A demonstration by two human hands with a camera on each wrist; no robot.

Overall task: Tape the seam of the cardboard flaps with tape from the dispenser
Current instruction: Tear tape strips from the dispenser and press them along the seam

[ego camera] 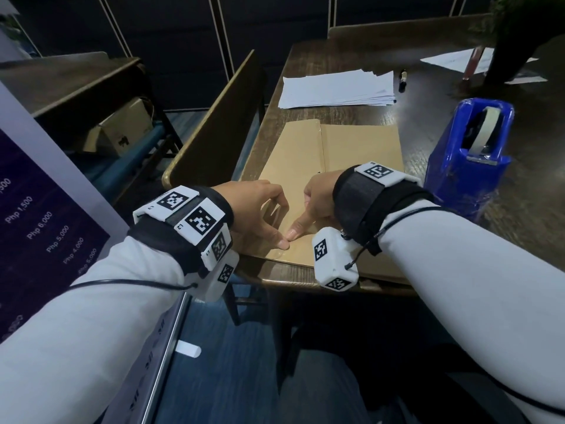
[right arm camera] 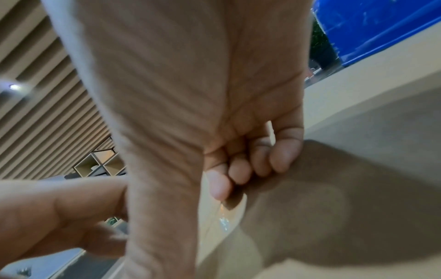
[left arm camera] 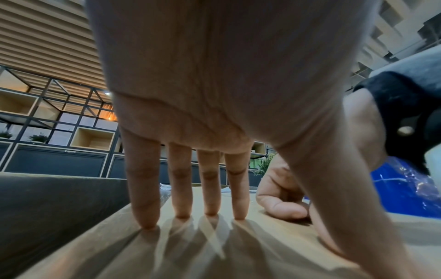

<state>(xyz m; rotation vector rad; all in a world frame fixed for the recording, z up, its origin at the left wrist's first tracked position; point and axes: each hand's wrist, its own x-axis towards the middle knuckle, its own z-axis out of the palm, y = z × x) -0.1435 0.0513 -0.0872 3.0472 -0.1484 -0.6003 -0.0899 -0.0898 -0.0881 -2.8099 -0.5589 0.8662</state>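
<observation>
A flat brown cardboard lies on the dark wooden table, its flap seam running away from me. My left hand stands on straight fingers whose tips touch the cardboard. Its thumb presses down near the near edge. My right hand has its fingers curled into the palm, and its thumb presses beside the left thumb. A glossy strip of clear tape shows on the cardboard under them. The blue tape dispenser stands to the right.
A stack of white papers and a pen lie beyond the cardboard. More papers and a dark pot sit at the far right. A chair back stands along the table's left side.
</observation>
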